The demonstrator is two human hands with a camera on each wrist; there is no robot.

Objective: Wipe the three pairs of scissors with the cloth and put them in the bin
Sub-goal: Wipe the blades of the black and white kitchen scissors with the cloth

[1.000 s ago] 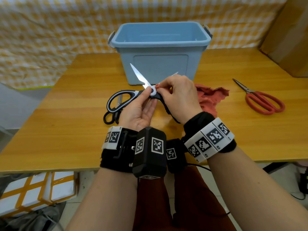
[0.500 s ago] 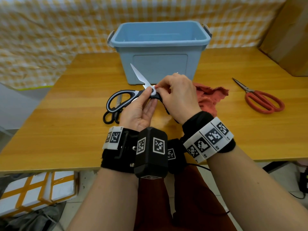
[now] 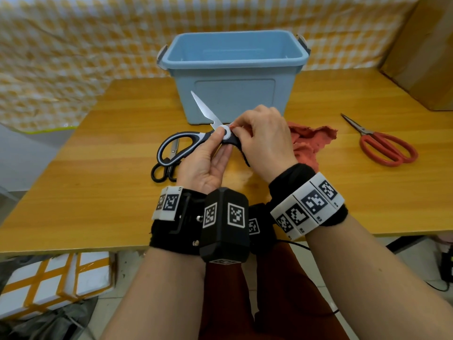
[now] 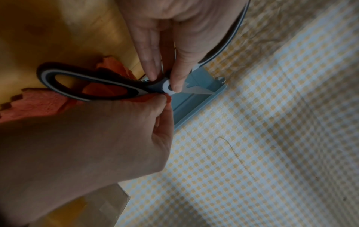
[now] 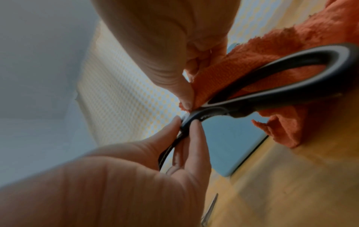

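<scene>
Nothing moved | left hand (image 3: 204, 165) pinches grey-handled scissors (image 3: 182, 147) | right hand (image 3: 266, 141) fingers pinch cloth (image 3: 311, 141) | no legible writing

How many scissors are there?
3. The grey-handled scissors are open, held in the left hand and right hand. Small black scissors lie on the table beside them. Red scissors lie to the right.

right hand (image 3: 266, 141) slid cloth (image 3: 311, 143) to the pivot.

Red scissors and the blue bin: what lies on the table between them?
Nothing: in the head view, bare wood separates the red scissors from the blue bin; the cloth lies nearer, beside the right hand.
</scene>
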